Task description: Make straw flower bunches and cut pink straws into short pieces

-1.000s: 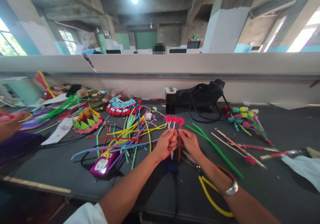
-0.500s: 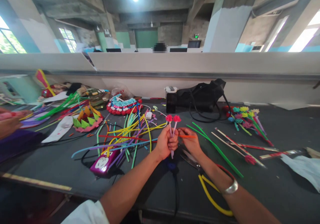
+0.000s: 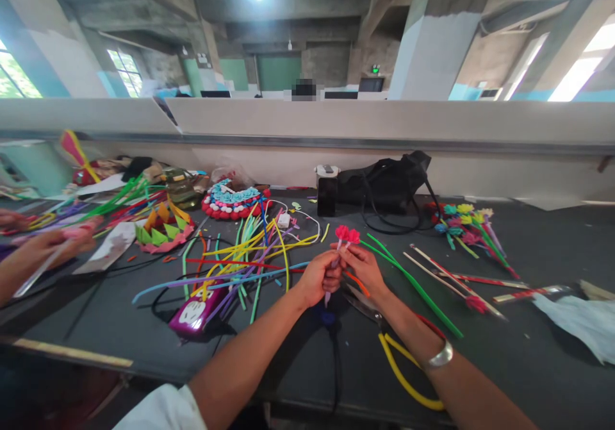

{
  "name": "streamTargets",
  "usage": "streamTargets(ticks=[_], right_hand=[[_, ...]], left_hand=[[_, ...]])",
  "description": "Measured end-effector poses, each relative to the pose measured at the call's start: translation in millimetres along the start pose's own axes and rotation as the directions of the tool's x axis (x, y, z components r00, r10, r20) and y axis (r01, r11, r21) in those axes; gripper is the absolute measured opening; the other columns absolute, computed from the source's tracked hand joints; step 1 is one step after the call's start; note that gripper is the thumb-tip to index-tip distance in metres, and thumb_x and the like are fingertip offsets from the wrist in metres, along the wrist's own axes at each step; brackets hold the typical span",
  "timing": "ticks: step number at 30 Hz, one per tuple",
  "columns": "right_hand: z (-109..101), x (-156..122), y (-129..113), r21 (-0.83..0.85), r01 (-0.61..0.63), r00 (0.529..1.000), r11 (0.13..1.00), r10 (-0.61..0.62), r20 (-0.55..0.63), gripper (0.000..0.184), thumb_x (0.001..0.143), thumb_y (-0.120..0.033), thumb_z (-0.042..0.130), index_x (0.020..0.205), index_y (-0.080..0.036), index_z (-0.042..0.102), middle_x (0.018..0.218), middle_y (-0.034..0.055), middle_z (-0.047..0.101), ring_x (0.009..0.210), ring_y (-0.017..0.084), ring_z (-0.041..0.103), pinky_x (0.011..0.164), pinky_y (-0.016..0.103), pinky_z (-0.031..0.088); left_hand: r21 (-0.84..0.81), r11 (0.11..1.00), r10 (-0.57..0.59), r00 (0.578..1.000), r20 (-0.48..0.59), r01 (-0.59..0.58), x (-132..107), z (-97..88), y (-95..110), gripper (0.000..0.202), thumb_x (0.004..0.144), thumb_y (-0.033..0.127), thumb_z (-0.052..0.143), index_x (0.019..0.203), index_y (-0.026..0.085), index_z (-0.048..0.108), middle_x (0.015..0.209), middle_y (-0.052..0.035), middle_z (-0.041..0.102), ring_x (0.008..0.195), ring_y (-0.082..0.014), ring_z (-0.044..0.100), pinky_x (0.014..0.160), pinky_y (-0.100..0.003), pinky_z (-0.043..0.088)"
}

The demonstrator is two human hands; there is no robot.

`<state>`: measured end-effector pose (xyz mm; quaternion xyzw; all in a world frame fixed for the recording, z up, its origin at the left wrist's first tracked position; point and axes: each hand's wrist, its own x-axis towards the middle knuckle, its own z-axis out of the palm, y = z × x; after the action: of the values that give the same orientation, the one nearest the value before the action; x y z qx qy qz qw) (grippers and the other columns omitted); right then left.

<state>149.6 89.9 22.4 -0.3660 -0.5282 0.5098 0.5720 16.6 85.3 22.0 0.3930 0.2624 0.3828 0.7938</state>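
My left hand [image 3: 321, 277] is closed around the lilac stems of two pink craft flowers [image 3: 346, 234], which stand upright above the fist. My right hand [image 3: 364, 270] meets it at the stems, just below the blooms. Its fingers are pinched on an orange pipe cleaner [image 3: 358, 284], whose free end points down and right. Below the right wrist lie large scissors [image 3: 365, 306] with a yellow handle loop, partly covered by the forearm.
Loose coloured pipe cleaners [image 3: 250, 257] and a purple box [image 3: 195, 314] lie left. Green pipe cleaners [image 3: 418, 286] and finished flowers [image 3: 464, 222] are right. Behind stand a phone [image 3: 327, 197] and a black bag [image 3: 384, 183]. A co-worker's hands [image 3: 62, 241] work at far left.
My right hand has moved up against the stems near the blooms. The orange pipe cleaner has swung from level to slanting down. The co-worker's hands have come further into view.
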Motion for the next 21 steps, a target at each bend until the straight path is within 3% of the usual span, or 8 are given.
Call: streamTargets(ticks=[5, 9, 15, 18, 21], right_hand=[[-0.3, -2.0, 1.4, 0.084, -0.045, 0.999, 0.995, 0.046, -0.013, 0.031, 0.071, -0.047, 0.072, 0.068, -0.017, 0.068, 0.055, -0.0018, 0.056, 0.053, 0.014, 0.056, 0.053, 0.026, 0.048], [1.7, -4.2, 1.3, 0.136, -0.088, 0.996, 0.987, 0.082, 0.046, 0.037, 0.074, -0.05, 0.069, 0.089, -0.016, 0.07, 0.055, -0.0015, 0.058, 0.045, 0.015, 0.056, 0.045, 0.03, 0.05], [0.4, -1.8, 6.8, 0.163, -0.073, 0.996, 0.984, 0.065, 0.056, 0.034, 0.077, -0.047, 0.07, 0.093, -0.017, 0.069, 0.054, -0.0044, 0.055, 0.043, 0.014, 0.055, 0.042, 0.029, 0.051], [-1.8, 0.4, 9.0, 0.145, -0.054, 0.998, 0.988, 0.05, 0.035, 0.032, 0.077, -0.046, 0.07, 0.092, -0.017, 0.07, 0.054, -0.0046, 0.056, 0.043, 0.013, 0.055, 0.044, 0.028, 0.05], [-3.3, 1.6, 8.5, 0.117, -0.04, 0.999, 0.992, 0.039, 0.017, 0.031, 0.074, -0.044, 0.073, 0.086, -0.016, 0.072, 0.056, -0.0022, 0.061, 0.047, 0.013, 0.057, 0.05, 0.026, 0.05]], left_hand=[[-0.056, 0.998, -0.001, 1.0, -0.025, 0.0, 2.4, -0.5, -1.0, 0.022, 0.079, 0.036, 0.055, 0.078, 0.014, 0.056, 0.05, 0.0071, 0.037, 0.036, -0.0034, 0.026, 0.036, -0.017, 0.019], [-0.087, 0.988, 0.111, 0.983, -0.148, -0.124, 4.7, 0.2, -1.4, 0.02, 0.072, 0.029, 0.062, 0.085, 0.015, 0.057, 0.058, 0.0023, 0.053, 0.042, -0.0085, 0.045, 0.041, -0.02, 0.034], [-0.056, 0.986, 0.147, 0.972, -0.186, -0.16, 3.9, 1.8, -2.3, 0.024, 0.067, 0.028, 0.072, 0.079, 0.015, 0.055, 0.062, -0.0009, 0.061, 0.047, -0.0109, 0.054, 0.042, -0.02, 0.04], [-0.054, 0.983, 0.163, 0.974, -0.155, -0.173, 1.8, 3.6, -0.5, 0.027, 0.068, 0.031, 0.073, 0.078, 0.015, 0.054, 0.063, -0.0008, 0.061, 0.046, -0.0091, 0.052, 0.039, -0.019, 0.036], [-0.041, 0.986, 0.158, 0.982, -0.108, -0.163, -0.3, 4.3, 2.2, 0.029, 0.069, 0.033, 0.074, 0.077, 0.015, 0.053, 0.062, 0.0015, 0.057, 0.039, -0.0045, 0.043, 0.034, -0.015, 0.021]])
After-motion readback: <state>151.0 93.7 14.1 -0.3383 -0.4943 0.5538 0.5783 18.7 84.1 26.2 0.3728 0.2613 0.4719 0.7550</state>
